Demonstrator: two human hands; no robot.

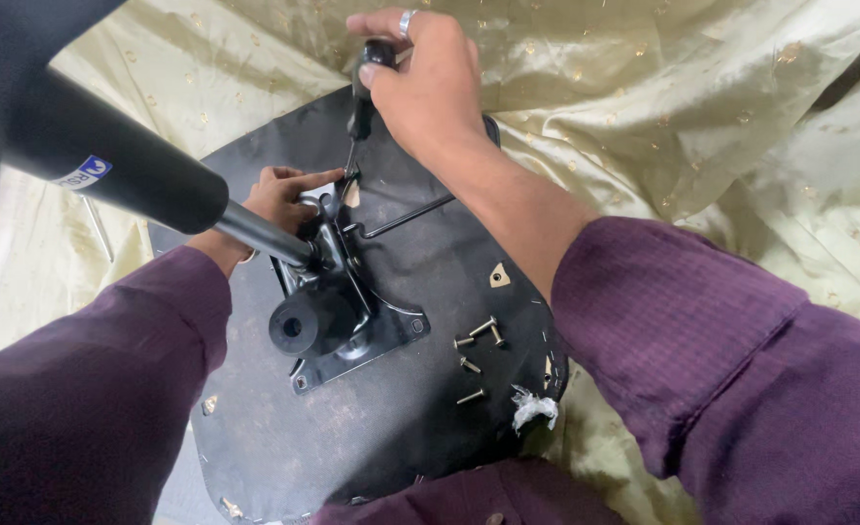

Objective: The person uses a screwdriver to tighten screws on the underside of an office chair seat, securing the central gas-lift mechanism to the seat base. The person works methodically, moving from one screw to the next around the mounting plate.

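While the right hand (430,83) grips a black-handled screwdriver (360,112) with fingers wrapped tight, the left hand (279,199) pinches the black metal chair mechanism (338,301); a small blue-white label (85,173) sits on the black cylinder (109,160).

Worn on the head, looking steeply down and forward from close above, right hand (428,83) at top centre, left hand (279,199) lower and leftward, both sleeves filling the near corners.
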